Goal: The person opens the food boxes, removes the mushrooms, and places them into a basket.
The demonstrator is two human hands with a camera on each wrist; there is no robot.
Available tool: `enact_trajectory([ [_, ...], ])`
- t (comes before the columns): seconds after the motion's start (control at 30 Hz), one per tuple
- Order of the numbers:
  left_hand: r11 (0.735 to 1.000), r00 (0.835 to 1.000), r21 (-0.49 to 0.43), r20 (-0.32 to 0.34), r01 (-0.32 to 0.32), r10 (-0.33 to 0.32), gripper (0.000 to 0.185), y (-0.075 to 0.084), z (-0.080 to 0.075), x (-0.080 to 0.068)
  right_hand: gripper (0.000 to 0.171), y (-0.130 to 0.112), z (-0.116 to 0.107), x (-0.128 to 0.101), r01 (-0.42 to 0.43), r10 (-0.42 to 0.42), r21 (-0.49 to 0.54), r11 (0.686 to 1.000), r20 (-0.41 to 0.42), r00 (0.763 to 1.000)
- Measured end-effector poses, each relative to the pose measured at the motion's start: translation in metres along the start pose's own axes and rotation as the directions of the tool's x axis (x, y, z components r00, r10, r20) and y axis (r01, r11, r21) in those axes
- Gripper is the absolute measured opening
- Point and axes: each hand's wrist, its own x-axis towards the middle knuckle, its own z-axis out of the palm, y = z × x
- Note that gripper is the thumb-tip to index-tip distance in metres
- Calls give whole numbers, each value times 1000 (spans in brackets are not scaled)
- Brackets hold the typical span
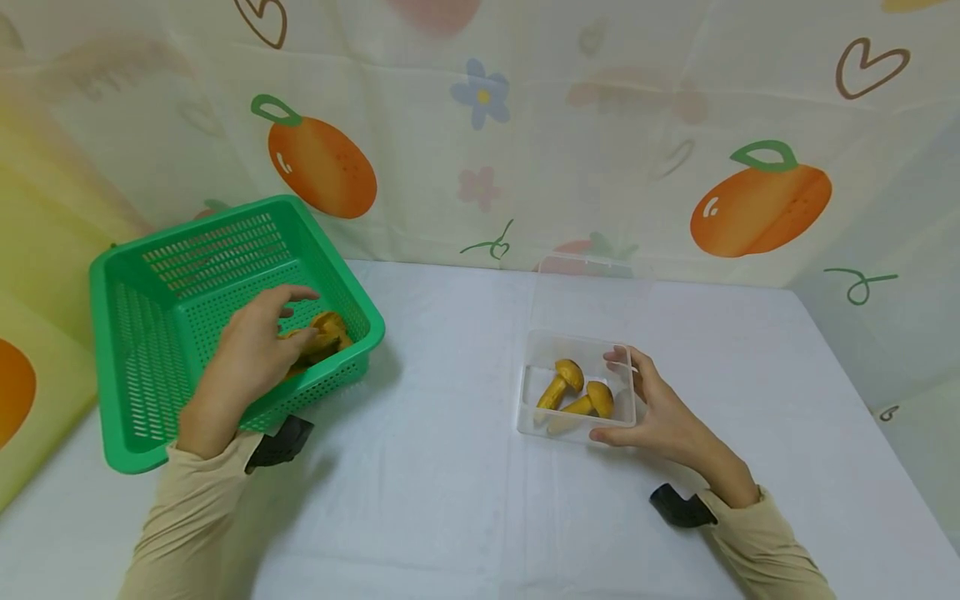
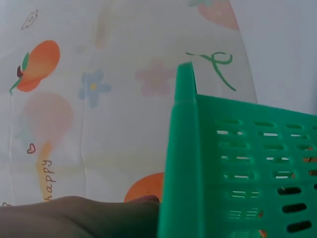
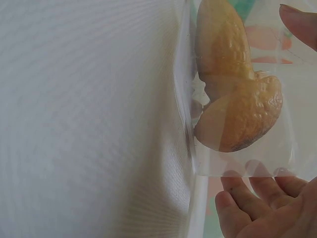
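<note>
My left hand [image 1: 258,342] reaches over the near rim into a green plastic basket [image 1: 116,358], thumb and fingers spread apart. Right under its thumb lie yellow-brown mushrooms [image 1: 330,329] in the basket's near right corner, partly hidden by the hand. My right hand [image 1: 667,417] holds the right end of a clear plastic box [image 1: 528,392], its thumb at the front and its fingers behind. Inside that box lie two mushrooms [image 1: 598,400] with round caps and thick stems; one mushroom [image 3: 242,109] shows large through the wall in the right wrist view.
The box's clear lid [image 1: 592,296] stands raised at its back. A white cloth [image 1: 435,483] covers the table. Behind hangs a printed curtain [image 1: 540,158] with oranges and flowers. Black wrist cameras [image 1: 279,443] sit at both cuffs.
</note>
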Motion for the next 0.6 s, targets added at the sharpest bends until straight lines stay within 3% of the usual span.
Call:
enact_trajectory([
  [0.37,990,990,-71,-70,-123,118,41,18,6,-6,106,2,0,0,-3,3,-9,1000,-1,1000],
  [0.6,970,973,-103,-97,-219,209,40,31,11,-9,106,1,0,0,3,-3,1,1000,-4,1000],
])
